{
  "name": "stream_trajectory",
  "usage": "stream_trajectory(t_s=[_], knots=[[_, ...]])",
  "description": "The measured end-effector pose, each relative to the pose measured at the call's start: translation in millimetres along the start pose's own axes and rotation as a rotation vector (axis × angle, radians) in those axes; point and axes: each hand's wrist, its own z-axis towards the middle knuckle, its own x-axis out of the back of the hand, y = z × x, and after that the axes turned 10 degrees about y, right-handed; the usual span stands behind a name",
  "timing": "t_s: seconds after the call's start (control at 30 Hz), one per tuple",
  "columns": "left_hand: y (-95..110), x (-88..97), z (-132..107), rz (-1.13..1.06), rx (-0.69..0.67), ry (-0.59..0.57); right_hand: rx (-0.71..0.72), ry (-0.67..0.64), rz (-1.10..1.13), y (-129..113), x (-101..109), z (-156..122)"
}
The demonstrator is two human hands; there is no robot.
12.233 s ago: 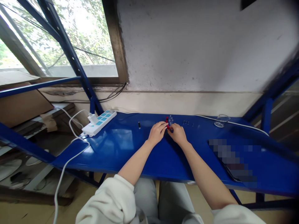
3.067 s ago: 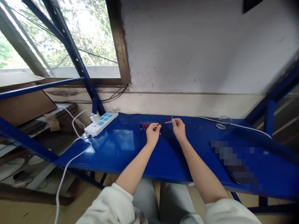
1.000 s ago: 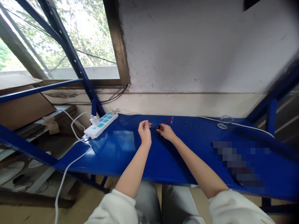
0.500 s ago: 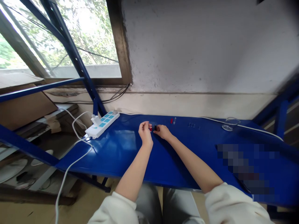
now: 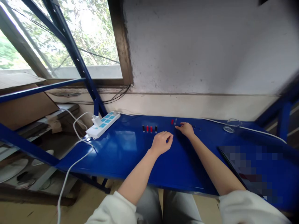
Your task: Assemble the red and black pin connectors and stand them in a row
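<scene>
Four small upright pieces (image 5: 149, 128), in the order black, red, red, black, stand in a row on the blue table (image 5: 121, 149). My left hand (image 5: 161, 143) rests just right of that row with its fingers loosely curled and nothing visible in them. My right hand (image 5: 186, 128) lies farther back, its fingers stretched toward a small red piece (image 5: 172, 122) and a clear piece (image 5: 175, 121) near the wall. A few tiny dark pieces (image 5: 194, 126) lie just beyond its knuckles.
A white power strip (image 5: 103, 123) with blue sockets and a white cable (image 5: 70, 168) lies at the table's left back. A clear glass dish (image 5: 230, 127) stands at the right back, and a blurred flat object (image 5: 254, 165) at the right front. Blue shelf struts cross the window on the left.
Both hands have left the row, which now stands free with four pieces. My left hand has drawn back to the right, and my right hand has moved right toward the red and clear pieces.
</scene>
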Motion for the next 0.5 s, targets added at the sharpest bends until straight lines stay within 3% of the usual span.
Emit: stream_trajectory(t_s=[0.23,0.4,0.5], knots=[[-7,-0.4,-1,0.139,-0.008,-0.030,-0.018,-0.101,-0.076,-29,-13,10],[-6,0.0,-1,0.151,0.003,-0.048,0.113,-0.028,-0.078,-46,-20,1],[-5,0.8,0,0.153,0.025,-0.042,0.188,0.013,-0.043,-53,-14,-8]])
